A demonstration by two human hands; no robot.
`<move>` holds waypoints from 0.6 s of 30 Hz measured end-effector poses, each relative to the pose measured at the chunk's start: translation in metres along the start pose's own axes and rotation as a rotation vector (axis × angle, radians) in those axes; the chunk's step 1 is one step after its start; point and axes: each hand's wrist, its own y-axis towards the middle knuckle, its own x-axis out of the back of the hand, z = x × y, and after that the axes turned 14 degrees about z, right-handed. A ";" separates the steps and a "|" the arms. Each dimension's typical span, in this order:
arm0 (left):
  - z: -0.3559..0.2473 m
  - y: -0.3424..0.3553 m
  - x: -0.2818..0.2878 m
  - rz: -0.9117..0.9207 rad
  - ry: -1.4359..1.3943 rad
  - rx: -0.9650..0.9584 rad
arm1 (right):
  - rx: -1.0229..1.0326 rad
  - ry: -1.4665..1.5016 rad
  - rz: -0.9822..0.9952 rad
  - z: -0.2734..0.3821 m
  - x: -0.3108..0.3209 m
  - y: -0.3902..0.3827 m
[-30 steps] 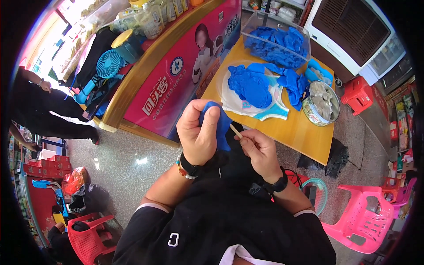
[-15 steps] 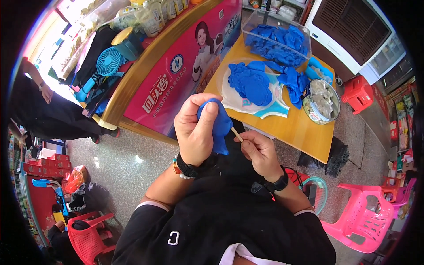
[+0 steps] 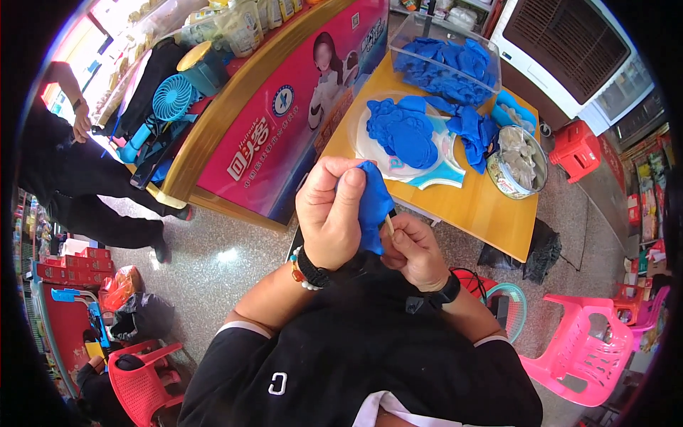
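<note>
Presently, the left hand (image 3: 329, 213) is pinching a blue piece (image 3: 373, 205) off the near side of the table (image 3: 484, 217). The right hand (image 3: 418, 252) is pinching a stick (image 3: 389, 225), its tip pointing toward the piece, contact unclear. A box (image 3: 448, 84) of blue pieces is standing at the table's far end.

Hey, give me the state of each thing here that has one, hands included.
Left hand: closed, pinching the blue piece
Blue piece: drooping from the left hand
Right hand: closed on the stick
Stick: slanted, tip near the blue piece
Clear bin: open, heaped with blue pieces
Round tin: open, holding pale pieces
Blue fan: running or not, unclear
Pink chair: upright
</note>
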 end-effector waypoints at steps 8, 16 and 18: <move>0.003 -0.001 0.007 0.053 0.142 -0.031 | 0.044 -0.364 -0.111 0.008 -0.001 0.006; 0.001 0.001 0.007 0.042 0.055 0.067 | 0.040 -0.446 -0.142 0.012 -0.002 0.006; 0.001 0.007 0.005 0.057 -0.007 0.102 | 0.042 -0.393 -0.166 0.012 -0.003 0.005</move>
